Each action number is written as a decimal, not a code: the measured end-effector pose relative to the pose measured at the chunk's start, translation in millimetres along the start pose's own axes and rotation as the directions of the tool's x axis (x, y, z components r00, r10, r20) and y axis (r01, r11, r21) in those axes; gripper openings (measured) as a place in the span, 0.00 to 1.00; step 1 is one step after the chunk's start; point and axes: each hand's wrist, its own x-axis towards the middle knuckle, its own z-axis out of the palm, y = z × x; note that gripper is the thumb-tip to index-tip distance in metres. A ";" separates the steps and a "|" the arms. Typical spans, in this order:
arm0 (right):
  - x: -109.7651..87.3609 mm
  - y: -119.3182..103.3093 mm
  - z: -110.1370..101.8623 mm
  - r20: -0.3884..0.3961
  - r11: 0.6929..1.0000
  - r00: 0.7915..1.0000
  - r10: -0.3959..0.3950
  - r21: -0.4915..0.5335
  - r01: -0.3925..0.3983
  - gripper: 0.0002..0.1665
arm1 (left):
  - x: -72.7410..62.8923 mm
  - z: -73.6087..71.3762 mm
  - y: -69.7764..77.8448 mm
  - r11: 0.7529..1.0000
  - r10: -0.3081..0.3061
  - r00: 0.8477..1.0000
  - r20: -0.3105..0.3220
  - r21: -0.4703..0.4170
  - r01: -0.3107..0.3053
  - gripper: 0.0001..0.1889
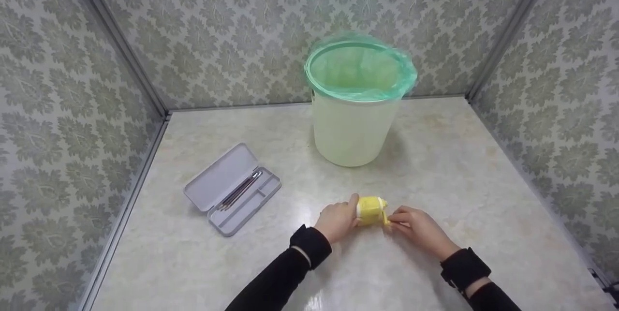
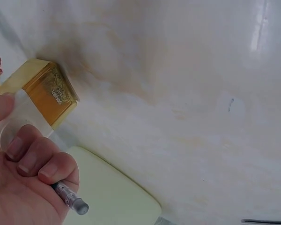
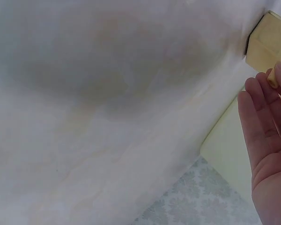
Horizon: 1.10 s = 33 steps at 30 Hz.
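A yellow hand-crank pencil sharpener (image 1: pixel 370 210) is held low over the table, with shavings showing through its amber window in the left wrist view. My left hand (image 1: pixel 337 220) grips its white end. Out of that same hand's curled fingers pokes the capped end of a pencil (image 2: pixel 70 198); the rest of the pencil is hidden by the hand and sharpener. Thumb and fingers of my right hand (image 1: pixel 420 229) pinch the knob of the yellow crank (image 1: pixel 386 219). In the right wrist view, the sharpener (image 3: pixel 271 40) is partly cut off by the frame edge.
An open grey pencil case (image 1: pixel 227 180) lies on the table's left side, with a few pencils (image 1: pixel 240 191) in it. Behind the hands stands a pale bin (image 1: pixel 353 132) lined with a green bag (image 1: pixel 360 93). Patterned walls (image 1: pixel 232 35) border the table (image 1: pixel 159 262).
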 end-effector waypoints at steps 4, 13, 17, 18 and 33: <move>-0.8 -3.0 -5.8 -0.014 1.000 1.000 -0.024 -0.011 0.024 0.08 | 0.4 -0.6 -0.7 1.000 0.002 1.000 0.004 -0.003 -0.002 0.28; 3.7 -10.3 -26.4 -0.108 0.992 0.986 -0.125 -0.045 0.121 0.07 | 2.3 -0.2 -2.0 1.000 0.001 1.000 0.021 -0.028 0.000 0.28; 5.6 -9.0 -29.4 -0.119 0.987 0.981 -0.154 -0.055 0.148 0.07 | 1.9 2.2 -3.1 1.000 0.015 1.000 0.008 -0.018 -0.015 0.27; 5.9 -8.7 -30.0 -0.121 0.987 0.980 -0.155 -0.057 0.150 0.07 | 2.0 2.3 -3.0 1.000 0.018 1.000 0.004 -0.012 -0.018 0.28; 10.3 -10.3 -32.9 -0.150 0.990 0.979 -0.137 -0.051 0.130 0.06 | 3.5 0.8 -4.4 0.999 0.017 0.999 0.030 -0.028 -0.016 0.29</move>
